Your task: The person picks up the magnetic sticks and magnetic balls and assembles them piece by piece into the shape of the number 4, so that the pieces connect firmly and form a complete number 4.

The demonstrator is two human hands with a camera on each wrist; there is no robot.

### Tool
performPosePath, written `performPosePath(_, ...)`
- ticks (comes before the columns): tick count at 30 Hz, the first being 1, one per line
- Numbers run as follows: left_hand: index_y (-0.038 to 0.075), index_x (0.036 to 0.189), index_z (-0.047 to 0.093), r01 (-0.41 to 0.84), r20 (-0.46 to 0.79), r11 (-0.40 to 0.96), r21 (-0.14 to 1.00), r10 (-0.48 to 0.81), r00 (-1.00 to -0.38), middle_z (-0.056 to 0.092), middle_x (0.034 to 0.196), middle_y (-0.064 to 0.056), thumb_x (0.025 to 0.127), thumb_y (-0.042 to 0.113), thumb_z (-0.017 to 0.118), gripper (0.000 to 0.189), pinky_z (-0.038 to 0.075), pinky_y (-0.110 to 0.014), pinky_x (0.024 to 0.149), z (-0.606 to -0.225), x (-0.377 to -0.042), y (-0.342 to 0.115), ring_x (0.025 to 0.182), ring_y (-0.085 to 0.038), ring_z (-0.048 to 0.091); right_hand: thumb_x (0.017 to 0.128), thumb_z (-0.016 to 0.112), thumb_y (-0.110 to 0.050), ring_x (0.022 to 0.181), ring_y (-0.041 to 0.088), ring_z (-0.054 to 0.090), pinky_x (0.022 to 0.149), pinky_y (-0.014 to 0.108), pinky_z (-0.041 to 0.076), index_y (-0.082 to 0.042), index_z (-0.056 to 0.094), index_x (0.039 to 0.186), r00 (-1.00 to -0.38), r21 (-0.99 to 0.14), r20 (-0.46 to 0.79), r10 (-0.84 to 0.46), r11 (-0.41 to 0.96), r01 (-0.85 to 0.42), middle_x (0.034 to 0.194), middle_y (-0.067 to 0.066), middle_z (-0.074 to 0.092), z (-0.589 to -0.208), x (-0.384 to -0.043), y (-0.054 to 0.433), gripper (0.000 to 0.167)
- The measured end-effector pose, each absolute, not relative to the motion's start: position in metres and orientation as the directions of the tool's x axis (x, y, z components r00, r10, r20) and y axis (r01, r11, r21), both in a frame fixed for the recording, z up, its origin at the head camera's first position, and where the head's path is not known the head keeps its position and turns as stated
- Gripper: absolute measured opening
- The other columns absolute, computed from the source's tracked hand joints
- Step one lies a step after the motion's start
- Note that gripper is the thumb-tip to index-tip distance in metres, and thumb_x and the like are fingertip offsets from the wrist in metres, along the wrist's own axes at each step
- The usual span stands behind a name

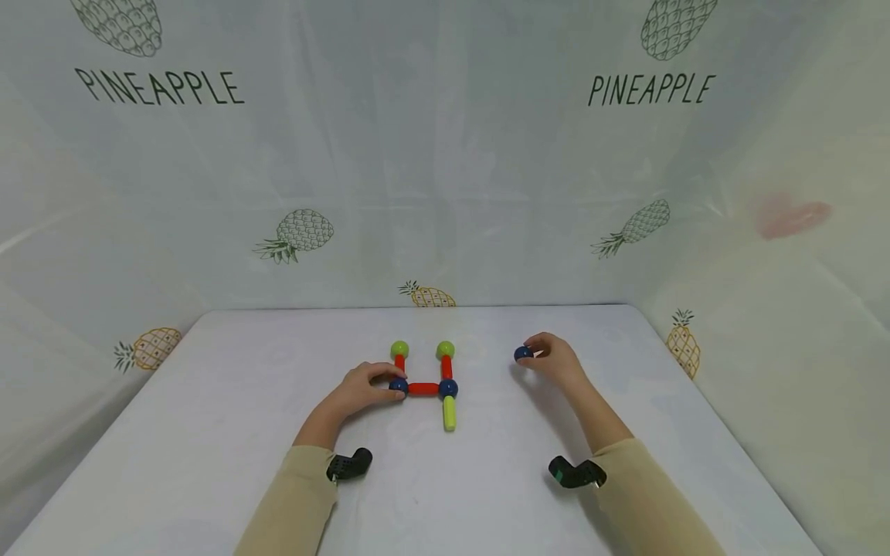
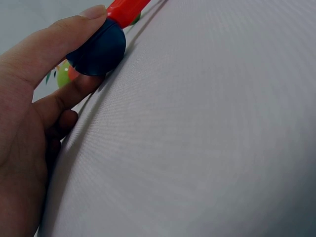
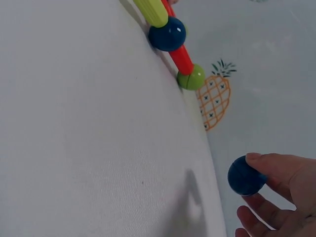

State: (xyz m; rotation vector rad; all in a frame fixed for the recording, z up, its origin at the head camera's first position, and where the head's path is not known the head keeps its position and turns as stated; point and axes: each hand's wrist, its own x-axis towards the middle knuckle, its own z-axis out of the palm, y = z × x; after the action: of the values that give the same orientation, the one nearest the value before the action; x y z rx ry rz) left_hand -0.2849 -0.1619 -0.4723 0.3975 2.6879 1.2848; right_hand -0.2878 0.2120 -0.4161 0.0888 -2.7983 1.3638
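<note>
On the white table lies a joined figure of red rods [image 1: 423, 389], two green balls [image 1: 445, 350], two blue balls [image 1: 448, 388] and a yellow-green rod [image 1: 449, 415]. My left hand [image 1: 365, 386] pinches the figure's left blue ball [image 2: 101, 49] between thumb and fingers; a red rod [image 2: 127, 11] sticks out from that ball. Away to the right, my right hand [image 1: 555, 361] holds a loose blue ball [image 3: 246, 176] between thumb and fingertips, above the table. The yellow-green rod's near end is bare and points toward me.
The white table [image 1: 487, 479] has its far edge just beyond the figure. Behind it hangs a pale curtain [image 1: 445, 193] printed with pineapples. Each sleeve carries a black wrist device [image 1: 350, 464] near the cuff.
</note>
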Motion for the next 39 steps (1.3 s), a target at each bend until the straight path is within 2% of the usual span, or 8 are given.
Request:
performPosePath(6,0.028,0.104,0.072,0.172,-0.012,0.613,0.771,0.285,-0.959,0.059,0.111,0.002,0.078,0.037,0.082,0.029,0.036,-0.057,0.100,-0.472,-0.284,-0.162,0.112,-0.026,0.047,0.083,0.078,-0.015,0.097,0.027,0.057,0.076,0.036,0.046,-0.003,0.064,0.112,-0.997,-0.774,0.026,-0.072,0.630,-0.066,0.110,0.014,0.064,-0.417,-0.282,0.198,0.034)
performPosePath(16,0.026,0.104,0.072,0.187,0.002,0.600,0.778,0.295,-0.956,0.061,0.111,0.001,0.078,0.034,0.083,0.030,0.035,-0.056,0.101,-0.473,-0.283,-0.163,0.112,-0.026,0.049,0.080,0.079,-0.011,0.091,0.024,0.056,0.070,0.034,0.047,-0.005,0.066,0.107,-0.988,-0.751,0.041,-0.148,0.648,-0.128,0.098,0.007,0.064,-0.409,-0.264,0.175,0.030)
performPosePath(25,0.029,0.104,0.072,0.173,-0.006,0.599,0.781,0.285,-0.959,0.060,0.111,0.002,0.077,0.035,0.083,0.030,0.034,-0.055,0.102,-0.472,-0.284,-0.163,0.113,-0.026,0.048,0.079,0.080,-0.009,0.092,0.021,0.056,0.074,0.036,0.048,-0.010,0.068,0.106,-0.981,-0.738,0.004,-0.193,0.662,-0.133,0.095,-0.001,0.063,-0.410,-0.255,0.162,0.029)
performPosePath(34,0.028,0.104,0.072,0.171,-0.009,0.615,0.770,0.278,-0.960,0.061,0.110,0.003,0.077,0.036,0.083,0.030,0.036,-0.055,0.101,-0.472,-0.284,-0.162,0.112,-0.026,0.048,0.078,0.081,-0.006,0.088,0.018,0.057,0.072,0.033,0.051,-0.009,0.068,0.106,-0.971,-0.751,-0.040,-0.235,0.648,-0.126,0.096,0.000,0.062,-0.420,-0.247,0.153,0.031)
performPosePath(39,0.029,0.104,0.072,0.162,-0.016,0.618,0.769,0.272,-0.962,0.061,0.110,0.003,0.077,0.036,0.083,0.030,0.036,-0.055,0.100,-0.472,-0.284,-0.162,0.113,-0.026,0.048,0.077,0.080,-0.004,0.085,0.018,0.057,0.072,0.032,0.053,-0.008,0.069,0.107,-0.953,-0.733,-0.038,-0.299,0.657,-0.177,0.099,0.002,0.059,-0.421,-0.243,0.146,0.032)
